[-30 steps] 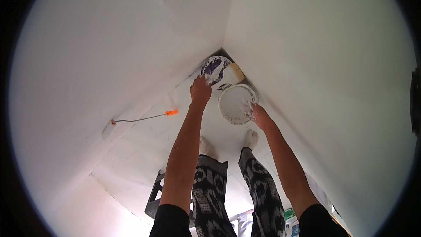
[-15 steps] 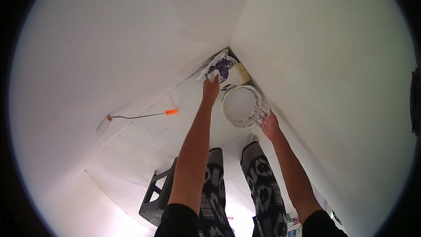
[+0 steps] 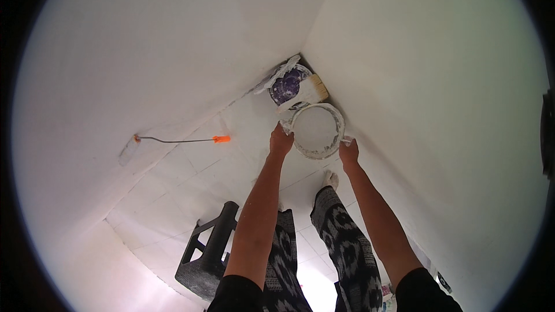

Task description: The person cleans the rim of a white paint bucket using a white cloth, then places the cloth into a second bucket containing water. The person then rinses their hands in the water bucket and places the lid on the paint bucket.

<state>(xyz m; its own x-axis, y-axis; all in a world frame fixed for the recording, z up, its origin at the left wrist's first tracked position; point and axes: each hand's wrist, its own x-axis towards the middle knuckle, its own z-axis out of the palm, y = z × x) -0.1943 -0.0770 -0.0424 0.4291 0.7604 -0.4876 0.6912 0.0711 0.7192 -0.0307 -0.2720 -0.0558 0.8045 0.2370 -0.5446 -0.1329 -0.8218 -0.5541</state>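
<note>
A round bucket (image 3: 317, 155) with a splattered rim and white, paint-like contents stands on the floor close to the right wall. My left hand (image 3: 281, 140) is closed on its left side, and my right hand (image 3: 348, 151) is closed on the opposite side; white smears cover the fingers of both. Just beyond, in the corner, sits a purple, round paint-marked container or lid (image 3: 285, 88). Across it lies a wide brush (image 3: 317, 88) with tan bristles and a white-coated body. A white-caked strip (image 3: 283, 73) leans along the wall side of the purple thing.
To the left, a paint roller (image 3: 179, 140) with an orange handle has its roller end against the left wall (image 3: 144, 69). A dark plastic stool (image 3: 208, 248) lies tipped by my left leg. The right wall (image 3: 422, 98) rises close beside the bucket. My bare foot (image 3: 331, 178) is near the bucket.
My left hand has come back from the purple thing in the corner to the bucket's left side. My right hand, earlier with fingers spread at the rim, has closed there.
</note>
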